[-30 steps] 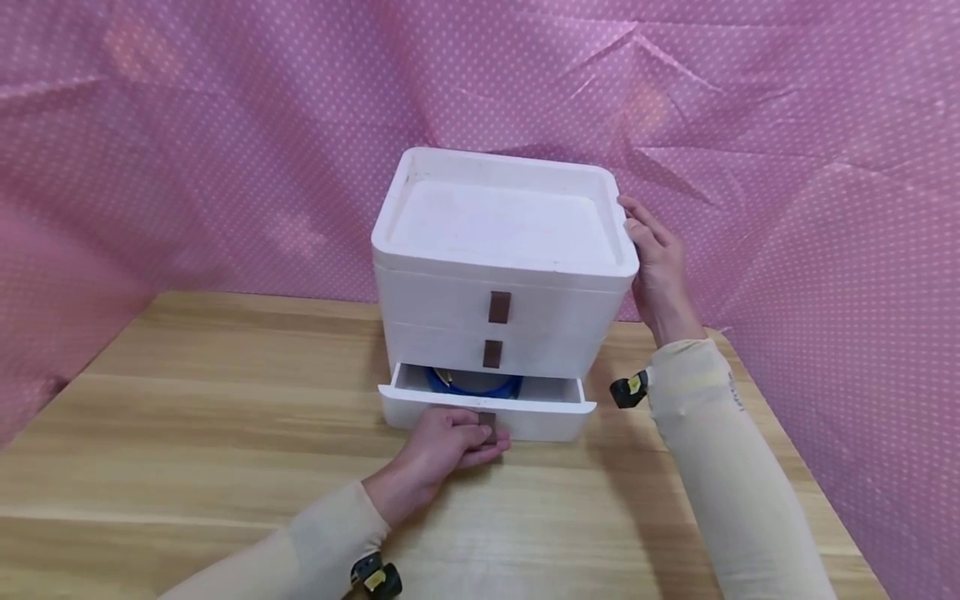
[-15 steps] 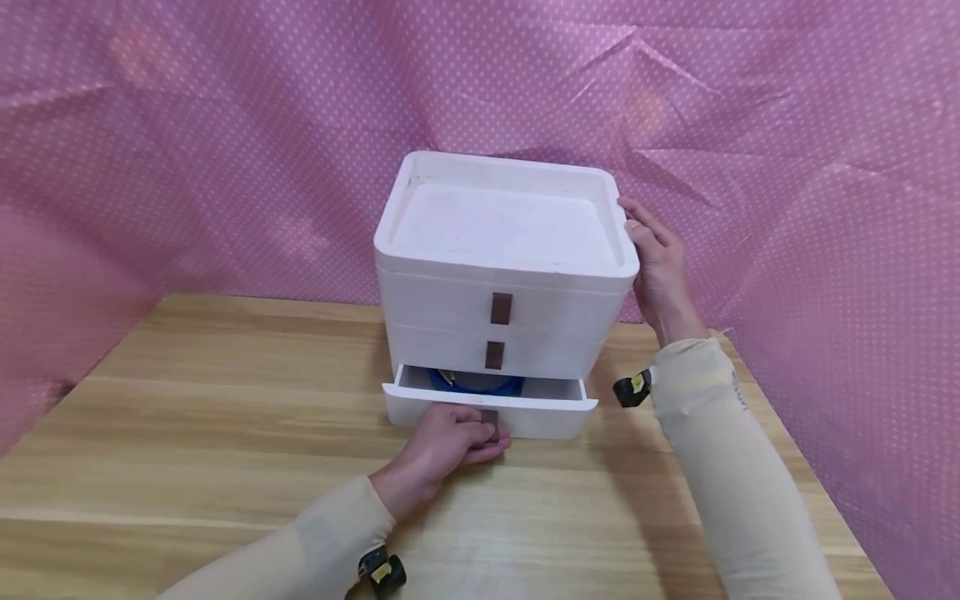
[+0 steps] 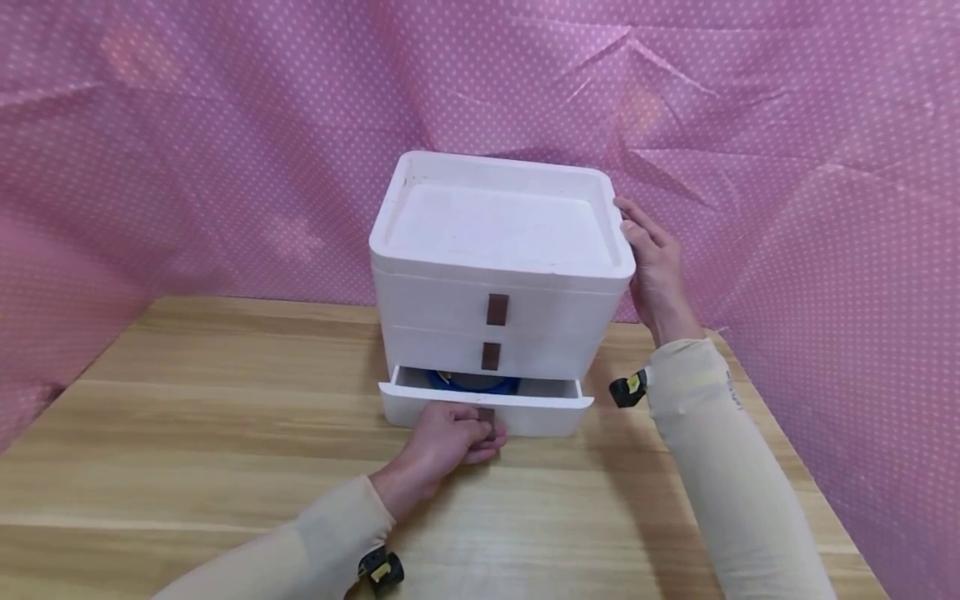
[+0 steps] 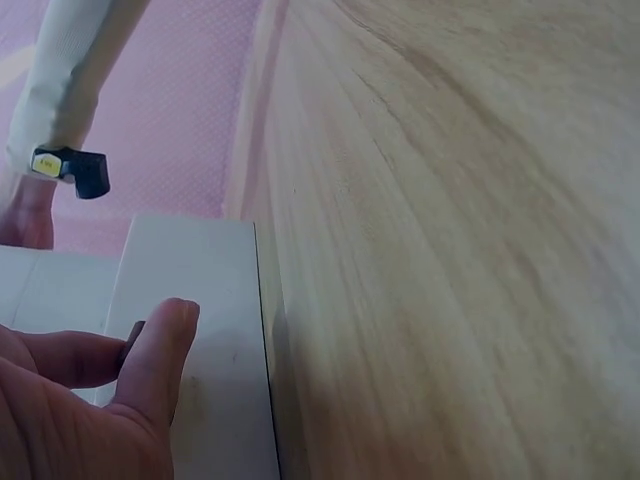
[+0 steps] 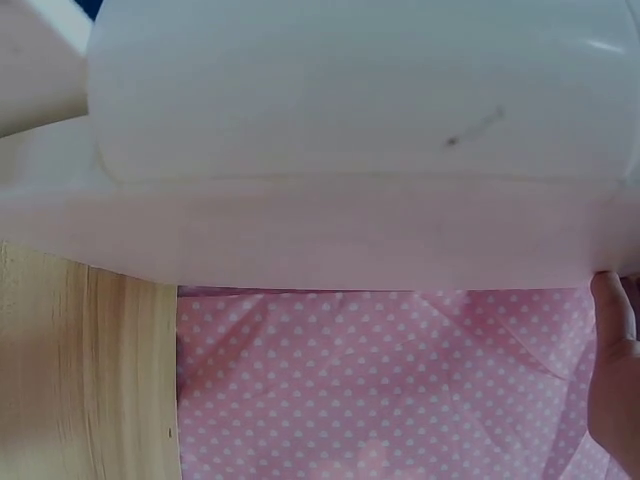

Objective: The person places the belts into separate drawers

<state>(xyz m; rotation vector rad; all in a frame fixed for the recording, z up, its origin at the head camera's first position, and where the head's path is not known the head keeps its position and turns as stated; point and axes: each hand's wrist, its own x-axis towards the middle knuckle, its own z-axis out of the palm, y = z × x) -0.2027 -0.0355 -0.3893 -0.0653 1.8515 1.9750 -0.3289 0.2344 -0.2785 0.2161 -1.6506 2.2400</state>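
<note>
A white drawer cabinet with a tray-like top stands on the table. Its bottom drawer is pulled partly out, and a blue looped thing shows inside, mostly hidden. My left hand pinches the brown tab handle of that drawer between thumb and fingers. In the left wrist view the thumb lies over the tab's edge. My right hand rests against the cabinet's right side, fingers near the top rim. The right wrist view shows one digit touching the white side wall.
Two upper drawers with brown tabs are closed. A wooden table lies beneath the cabinet. Pink dotted cloth hangs behind and on both sides. Small black cameras sit on both wrists.
The bottom drawer has slid slightly inward with my left hand on its handle, and less of the blue thing shows. My right hand stays at the cabinet's side.
</note>
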